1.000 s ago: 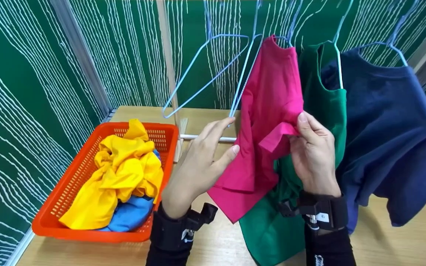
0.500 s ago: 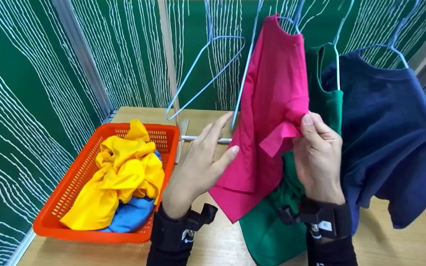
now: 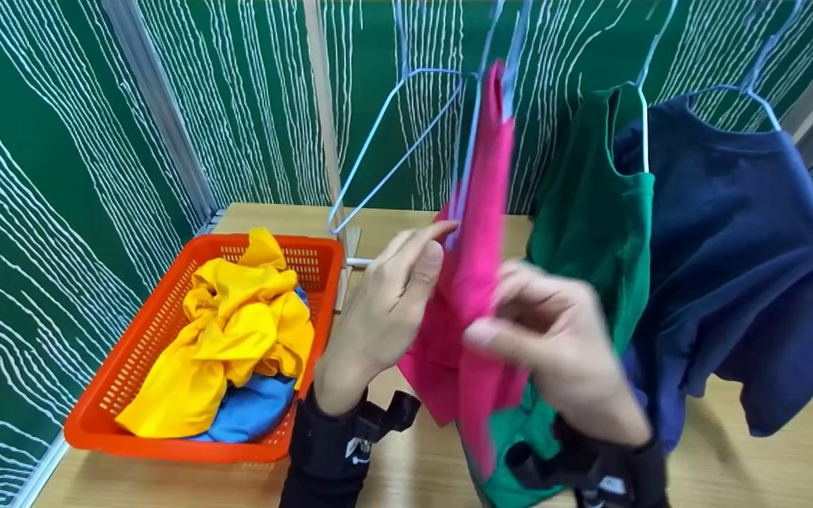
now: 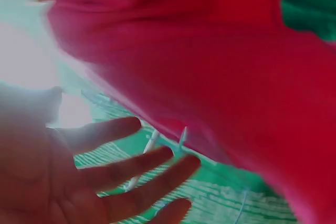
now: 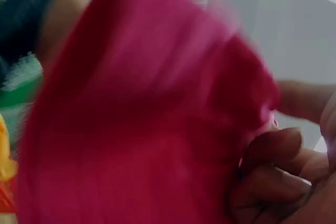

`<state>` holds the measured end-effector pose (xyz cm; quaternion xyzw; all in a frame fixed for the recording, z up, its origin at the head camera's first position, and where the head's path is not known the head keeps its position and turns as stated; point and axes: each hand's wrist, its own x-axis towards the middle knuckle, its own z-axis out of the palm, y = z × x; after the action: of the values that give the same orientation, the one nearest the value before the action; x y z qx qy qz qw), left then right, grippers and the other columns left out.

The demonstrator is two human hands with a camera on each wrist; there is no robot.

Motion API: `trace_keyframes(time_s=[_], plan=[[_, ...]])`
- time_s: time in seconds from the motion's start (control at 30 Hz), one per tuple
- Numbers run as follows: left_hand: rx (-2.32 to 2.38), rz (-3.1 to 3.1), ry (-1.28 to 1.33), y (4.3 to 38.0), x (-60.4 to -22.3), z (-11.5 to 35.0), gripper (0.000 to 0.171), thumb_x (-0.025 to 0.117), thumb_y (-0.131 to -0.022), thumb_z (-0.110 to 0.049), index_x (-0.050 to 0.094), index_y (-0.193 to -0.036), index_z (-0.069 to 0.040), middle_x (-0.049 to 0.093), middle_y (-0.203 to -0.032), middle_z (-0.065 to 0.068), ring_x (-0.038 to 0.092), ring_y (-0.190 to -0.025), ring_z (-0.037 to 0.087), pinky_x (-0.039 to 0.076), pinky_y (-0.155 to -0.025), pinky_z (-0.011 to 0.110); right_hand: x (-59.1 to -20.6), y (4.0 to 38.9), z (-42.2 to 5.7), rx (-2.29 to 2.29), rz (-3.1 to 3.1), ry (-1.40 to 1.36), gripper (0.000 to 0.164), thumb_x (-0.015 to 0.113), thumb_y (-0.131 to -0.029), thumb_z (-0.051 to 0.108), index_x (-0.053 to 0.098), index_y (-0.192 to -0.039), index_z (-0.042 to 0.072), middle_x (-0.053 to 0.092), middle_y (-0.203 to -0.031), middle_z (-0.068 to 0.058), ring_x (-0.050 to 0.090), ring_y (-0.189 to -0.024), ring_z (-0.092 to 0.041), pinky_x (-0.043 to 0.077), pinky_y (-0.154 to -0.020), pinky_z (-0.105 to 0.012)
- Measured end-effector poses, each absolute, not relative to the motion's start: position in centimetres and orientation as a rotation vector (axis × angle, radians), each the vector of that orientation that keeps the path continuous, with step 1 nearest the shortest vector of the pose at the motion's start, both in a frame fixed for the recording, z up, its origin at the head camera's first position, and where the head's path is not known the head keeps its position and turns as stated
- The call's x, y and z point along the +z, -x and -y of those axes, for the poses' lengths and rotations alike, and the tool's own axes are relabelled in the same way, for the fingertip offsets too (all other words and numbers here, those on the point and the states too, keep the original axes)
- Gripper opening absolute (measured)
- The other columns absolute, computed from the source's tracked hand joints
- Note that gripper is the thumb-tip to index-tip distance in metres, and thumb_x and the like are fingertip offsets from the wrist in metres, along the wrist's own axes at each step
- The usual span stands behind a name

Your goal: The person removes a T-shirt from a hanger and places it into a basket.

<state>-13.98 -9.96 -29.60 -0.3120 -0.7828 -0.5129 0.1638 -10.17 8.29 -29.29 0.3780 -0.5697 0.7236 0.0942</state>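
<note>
A pink T-shirt point(image 3: 480, 247) hangs from a blue wire hanger point(image 3: 517, 49), turned nearly edge-on in the head view. My right hand point(image 3: 555, 339), blurred, pinches its cloth between thumb and curled fingers, as the right wrist view also shows. At the shirt's left side is my left hand point(image 3: 385, 303), its fingers point(image 4: 142, 166) extended and spread in the left wrist view. The left fingertips are close to a bare blue hanger point(image 3: 475, 141); whether they touch it I cannot tell. Another bare hanger point(image 3: 371, 162) hangs further left.
A green T-shirt point(image 3: 590, 212) and a navy T-shirt point(image 3: 745, 233) hang on the right. An orange basket point(image 3: 181, 451) on the wooden table point(image 3: 406, 473) holds a yellow garment point(image 3: 237, 331) and a blue one point(image 3: 251, 409). A wooden post point(image 3: 322, 106) rises behind.
The pink T-shirt has swung left and turned edge-on, uncovering more of the green one. My right hand has moved left and down with the cloth. My left thumb has drawn nearer its fingers.
</note>
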Motion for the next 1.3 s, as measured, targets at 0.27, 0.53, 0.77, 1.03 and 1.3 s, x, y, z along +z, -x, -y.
trace_keyframes(time_s=[0.27, 0.53, 0.77, 1.03, 1.3], plan=[[-1.734, 2.094, 0.999, 13.6, -29.1, 10.4, 0.028, 0.048, -0.100, -0.024, 0.055, -0.121, -0.006, 0.058, -0.106, 0.002, 0.054, -0.095, 0.013, 0.049, -0.084, 0.034, -29.5, 9.0, -6.6, 2.189, 2.057, -1.154, 0.008, 0.070, -0.081, -0.006, 0.064, -0.081, -0.001, 0.055, -0.080, -0.016, 0.050, -0.054, -0.017, 0.043, -0.046, -0.027], [-1.997, 2.114, 1.015, 13.7, -29.1, 10.6, 0.025, 0.048, -0.098, -0.023, 0.058, -0.109, -0.003, 0.058, -0.091, 0.009, 0.054, -0.081, 0.021, 0.048, -0.070, 0.030, -29.7, 9.0, -6.4, 2.107, 2.134, -1.312, 0.007, 0.072, -0.081, -0.004, 0.066, -0.083, 0.000, 0.054, -0.072, -0.010, 0.048, -0.052, -0.014, 0.037, -0.040, -0.028], [-1.948, 2.159, 1.009, 13.3, -29.1, 10.1, 0.020, 0.054, -0.097, -0.022, 0.057, -0.106, -0.005, 0.056, -0.090, 0.007, 0.053, -0.080, 0.018, 0.049, -0.066, 0.028, -29.2, 9.7, -9.0, 1.830, 2.287, -1.162, 0.004, 0.067, -0.088, 0.004, 0.069, -0.089, 0.008, 0.060, -0.076, -0.007, 0.052, -0.061, -0.017, 0.044, -0.050, -0.029], [-1.775, 2.313, 1.158, 11.2, -28.4, 8.4, 0.016, 0.057, -0.095, -0.025, 0.056, -0.104, -0.012, 0.056, -0.090, -0.001, 0.054, -0.079, 0.012, 0.051, -0.069, 0.026, -28.6, 11.6, -12.2, 2.213, 1.877, -0.554, 0.037, 0.045, -0.102, 0.016, 0.040, -0.137, 0.004, 0.064, -0.105, -0.021, 0.055, -0.055, -0.018, 0.034, -0.039, -0.024], [-1.408, 2.424, 1.197, 10.3, -28.6, 6.8, 0.032, 0.057, -0.093, -0.048, 0.057, -0.108, -0.020, 0.057, -0.101, -0.010, 0.053, -0.091, 0.002, 0.048, -0.076, 0.021, -28.9, 11.8, -11.8, 2.220, 1.813, -0.539, 0.035, 0.054, -0.098, 0.016, 0.054, -0.125, -0.006, 0.067, -0.103, -0.018, 0.040, -0.047, -0.013, 0.028, -0.036, -0.023]])
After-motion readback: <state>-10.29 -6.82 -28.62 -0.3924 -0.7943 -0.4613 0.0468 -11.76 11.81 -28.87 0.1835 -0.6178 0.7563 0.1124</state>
